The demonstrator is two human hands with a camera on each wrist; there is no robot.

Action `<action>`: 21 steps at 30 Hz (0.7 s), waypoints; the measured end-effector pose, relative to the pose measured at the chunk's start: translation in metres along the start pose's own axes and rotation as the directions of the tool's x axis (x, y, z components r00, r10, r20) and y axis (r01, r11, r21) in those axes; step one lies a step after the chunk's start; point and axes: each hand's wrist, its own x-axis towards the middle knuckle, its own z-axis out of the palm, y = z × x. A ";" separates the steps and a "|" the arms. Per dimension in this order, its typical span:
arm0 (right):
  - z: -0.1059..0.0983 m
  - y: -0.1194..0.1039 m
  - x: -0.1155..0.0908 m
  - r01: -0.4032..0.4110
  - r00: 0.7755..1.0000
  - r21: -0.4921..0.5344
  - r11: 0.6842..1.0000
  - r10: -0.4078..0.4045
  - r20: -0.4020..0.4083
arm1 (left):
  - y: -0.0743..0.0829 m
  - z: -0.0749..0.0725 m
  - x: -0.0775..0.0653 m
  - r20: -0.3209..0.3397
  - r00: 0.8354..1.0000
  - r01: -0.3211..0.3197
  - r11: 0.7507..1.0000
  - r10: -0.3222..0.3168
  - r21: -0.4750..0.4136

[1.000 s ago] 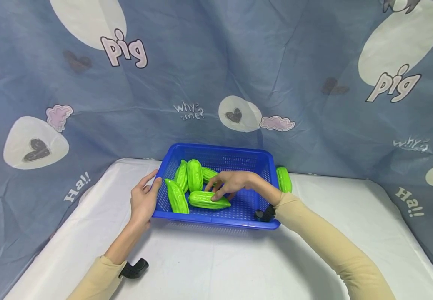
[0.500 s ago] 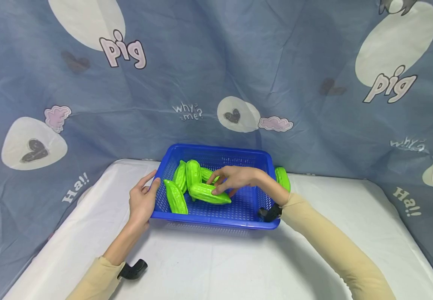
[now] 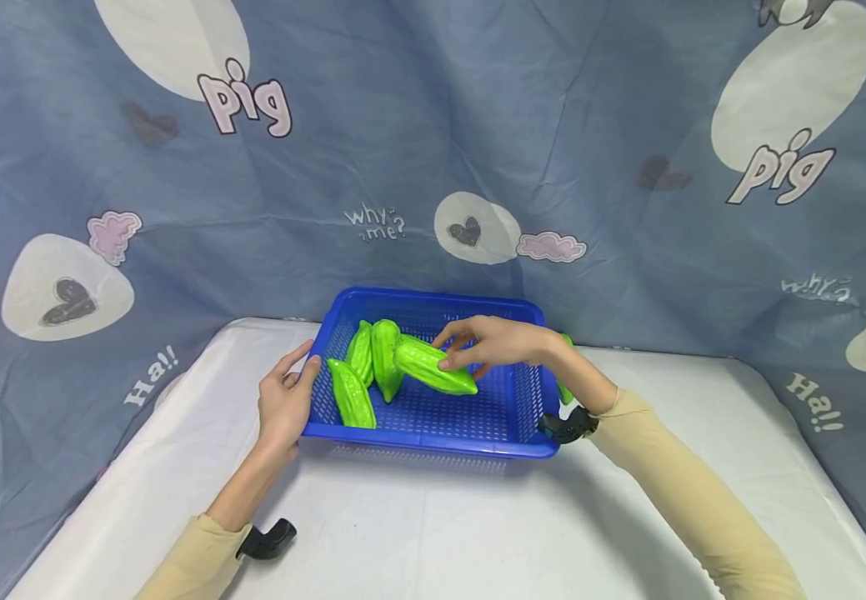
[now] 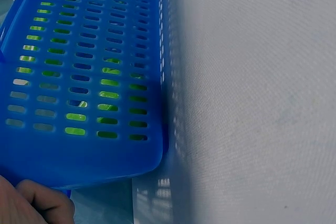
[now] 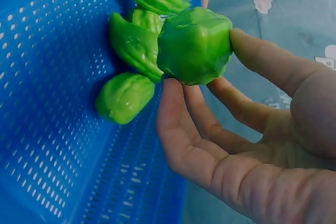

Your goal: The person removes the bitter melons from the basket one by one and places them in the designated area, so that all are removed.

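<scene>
My right hand (image 3: 508,342) pinches a bright green bitter melon (image 3: 433,367) between thumb and fingertips, above the inside of a blue perforated basket (image 3: 433,443). Its end faces the camera in the right wrist view, with the thumb on one side and fingers on the other. Several more bitter melons (image 3: 352,396) lie at the basket's left side; one of them (image 5: 126,98) shows in the right wrist view but is covered by the held one in the head view. At the left rim my left hand (image 3: 286,404) grips the basket, thumb over the edge.
Outside the basket's right wall lies another bitter melon (image 3: 566,392), partly hidden behind the right forearm. A white cloth (image 3: 402,533) covers the table. Behind it hangs a blue printed curtain (image 3: 327,167), close to the basket's back.
The right hand has lifted the bitter melon from the basket floor and carried it up and slightly right. My left hand stays on the rim.
</scene>
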 end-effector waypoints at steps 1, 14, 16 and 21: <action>-0.001 0.001 -0.002 -0.001 1.000 0.001 1.000 0.001 -0.008 | 0.000 0.000 0.000 0.000 1.000 -0.001 1.000 0.001 0.002; -0.010 0.024 -0.025 0.005 0.996 0.057 0.998 0.000 -0.088 | -0.001 0.002 0.000 0.002 1.000 -0.017 0.999 0.017 -0.029; -0.013 0.027 -0.030 0.007 0.994 0.068 0.998 0.000 -0.108 | -0.001 0.002 0.000 -0.002 1.000 -0.017 0.999 0.017 -0.028; -0.019 0.035 -0.042 0.010 0.985 0.075 0.997 0.003 -0.172 | -0.001 0.000 0.000 -0.005 1.000 -0.012 1.000 0.012 -0.008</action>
